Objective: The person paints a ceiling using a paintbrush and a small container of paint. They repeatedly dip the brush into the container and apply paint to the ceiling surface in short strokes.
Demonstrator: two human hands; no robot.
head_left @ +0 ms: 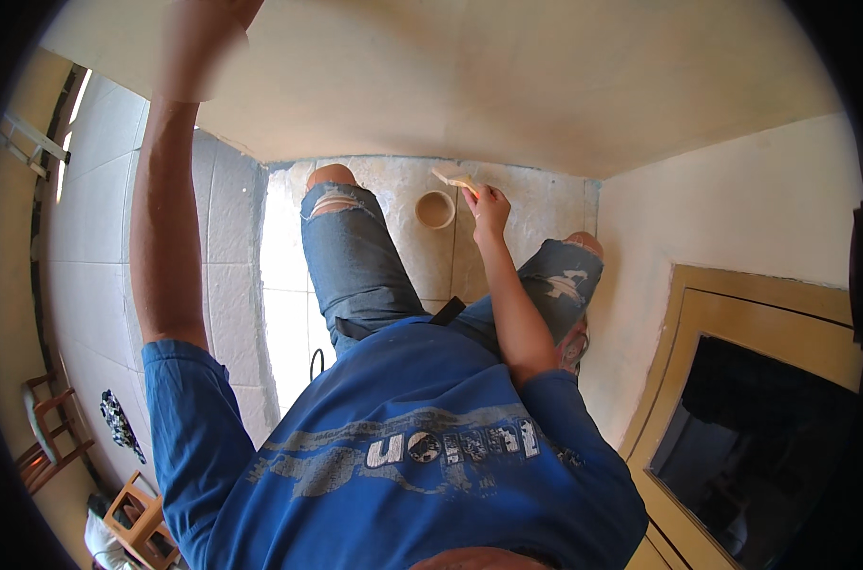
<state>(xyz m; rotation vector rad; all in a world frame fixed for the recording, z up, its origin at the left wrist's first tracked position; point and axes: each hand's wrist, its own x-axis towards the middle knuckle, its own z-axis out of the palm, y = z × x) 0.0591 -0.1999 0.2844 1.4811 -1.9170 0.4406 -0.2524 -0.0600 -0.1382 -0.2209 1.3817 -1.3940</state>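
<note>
My right hand [490, 211] is closed around the orange-yellow handle of a paintbrush [462, 181], whose pale end points left. Just left of that hand, a small round beige bowl [435, 210] rests on the tiled floor between my knees. My left arm stretches up along the left side toward the wall. The left hand [203, 43] is blurred near the top edge, so its fingers and anything in them cannot be made out.
A cream wall [431, 85] rises in front, meeting a side wall [717, 195] on the right. A yellow-framed dark panel [755, 437] stands at lower right. Far left are a wooden chair [47, 432], a small wooden stool [139, 518] and a patterned cloth [120, 423].
</note>
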